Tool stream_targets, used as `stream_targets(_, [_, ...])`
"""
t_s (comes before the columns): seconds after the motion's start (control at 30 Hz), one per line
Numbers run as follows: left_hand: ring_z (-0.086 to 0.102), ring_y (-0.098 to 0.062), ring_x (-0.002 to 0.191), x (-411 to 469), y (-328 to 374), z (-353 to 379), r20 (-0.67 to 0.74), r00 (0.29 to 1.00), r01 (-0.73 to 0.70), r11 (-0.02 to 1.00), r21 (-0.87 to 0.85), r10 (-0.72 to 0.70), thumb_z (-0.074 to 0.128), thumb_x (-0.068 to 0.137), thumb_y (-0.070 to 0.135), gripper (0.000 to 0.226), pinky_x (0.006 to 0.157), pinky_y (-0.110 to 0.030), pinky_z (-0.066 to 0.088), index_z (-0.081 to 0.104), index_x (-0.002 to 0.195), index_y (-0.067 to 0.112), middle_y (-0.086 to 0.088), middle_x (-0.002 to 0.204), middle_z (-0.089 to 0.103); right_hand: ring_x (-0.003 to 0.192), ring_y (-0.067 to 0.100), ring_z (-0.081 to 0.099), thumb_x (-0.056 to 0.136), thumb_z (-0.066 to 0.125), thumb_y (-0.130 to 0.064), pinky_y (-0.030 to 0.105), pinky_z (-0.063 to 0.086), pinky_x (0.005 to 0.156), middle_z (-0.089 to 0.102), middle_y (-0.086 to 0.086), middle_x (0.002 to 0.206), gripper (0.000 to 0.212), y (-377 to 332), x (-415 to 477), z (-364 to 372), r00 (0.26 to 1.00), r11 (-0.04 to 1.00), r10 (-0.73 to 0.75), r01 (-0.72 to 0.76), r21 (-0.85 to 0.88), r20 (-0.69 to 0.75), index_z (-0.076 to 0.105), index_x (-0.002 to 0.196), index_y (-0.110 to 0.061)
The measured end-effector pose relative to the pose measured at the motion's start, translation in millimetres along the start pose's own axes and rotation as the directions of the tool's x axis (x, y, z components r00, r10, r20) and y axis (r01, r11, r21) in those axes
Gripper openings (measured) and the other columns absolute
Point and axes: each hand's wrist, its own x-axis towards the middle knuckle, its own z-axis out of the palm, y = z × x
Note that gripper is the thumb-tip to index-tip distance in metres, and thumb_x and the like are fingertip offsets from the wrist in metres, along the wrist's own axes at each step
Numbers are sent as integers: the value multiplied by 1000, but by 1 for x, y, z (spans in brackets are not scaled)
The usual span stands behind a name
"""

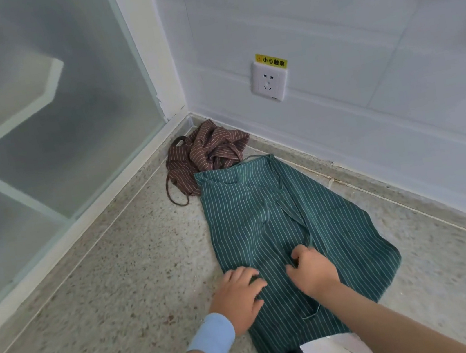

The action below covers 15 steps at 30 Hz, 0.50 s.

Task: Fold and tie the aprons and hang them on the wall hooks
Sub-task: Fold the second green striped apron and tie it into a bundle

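Pressing green apron (280,230) flat: left hand (240,297) spread open, right hand (312,270) pinching fabric

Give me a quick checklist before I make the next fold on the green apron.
1. Green apron lying on the floor: ok, spread out, though its right side still shows folds and wrinkles.
2. Left hand holding the cloth down: ok, it lies flat on the near left part.
3. Right hand has a grip: ok, fingers are curled and pinching fabric near the middle.
4. Apron ties located: cannot tell, only a thin strap shows near the right hand.
5. Brown apron out of the way: not ok, it lies bunched in the corner, touching the green apron's far edge.
6. Wall hooks in sight: not ok, none show in this view.
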Motion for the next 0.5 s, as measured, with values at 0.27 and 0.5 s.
stream_targets(0.27, [-7, -28, 151, -39, 1, -5, 362, 914, 133, 979, 157, -183, 55, 95, 27, 79, 121, -48, -3, 4, 155, 38, -2, 164, -10, 48, 15, 50, 89, 65, -25, 27, 45, 51, 51, -2, 54, 32, 10, -28, 9, 974, 970, 8, -64, 237, 228, 46, 65, -17])
stream_targets(0.5, [22, -21, 143, -64, -4, -14, 215, 945, 239, 969, 65, -247, 44, 94, 20, 41, 117, -34, 17, 57, 131, 33, 5, 156, 29, 75, 18, 67, 91, 61, -24, 28, 52, 62, 65, 0, 80, 9, 20, -44, 17, 954, 991, 68, -30, -133, 292, 58, 88, -16])
